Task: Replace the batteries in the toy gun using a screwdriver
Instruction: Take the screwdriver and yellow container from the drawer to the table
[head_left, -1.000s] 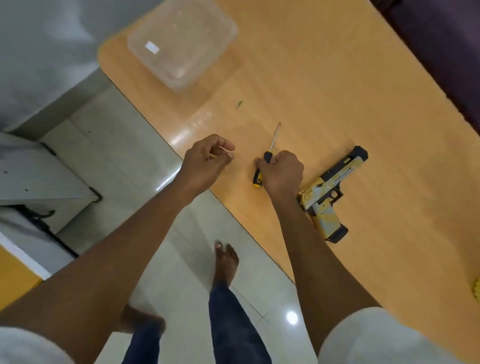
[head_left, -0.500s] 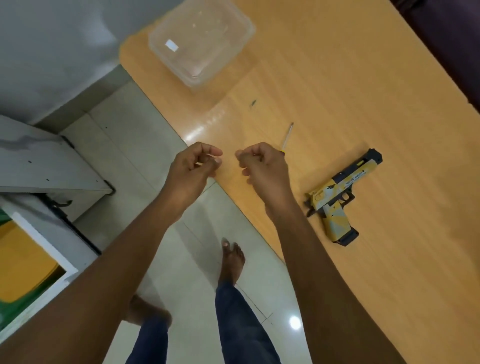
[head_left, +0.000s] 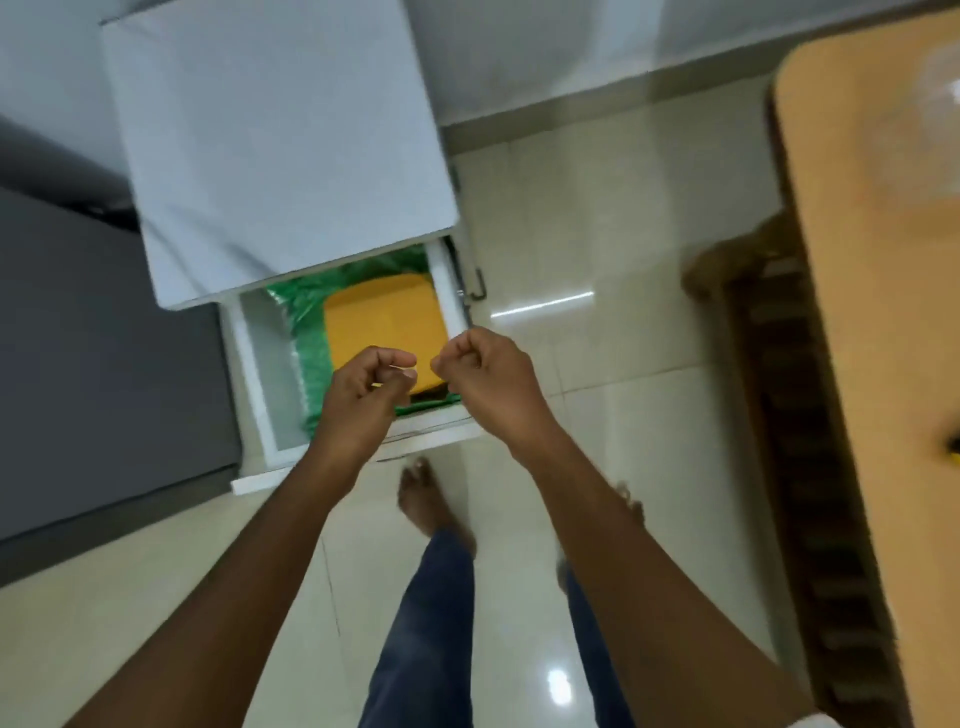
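yellow-black item (head_left: 954, 450) | blurred, unidentifiable | on table (head_left: 883, 364), frame's right edge

Bare forearms, dark blue jeans (head_left: 431, 623), bare feet (head_left: 434, 504), white sleeve (head_left: 815, 721) edge at right arm

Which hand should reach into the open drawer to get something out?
Probably the left hand. It hovers right over the open drawer and its yellow packet, though its fingers may pinch something tiny. The right hand sits beside the drawer's edge.

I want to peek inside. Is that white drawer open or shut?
Open. The drawer sticks out from under the cabinet top, showing a yellow thing on green plastic.
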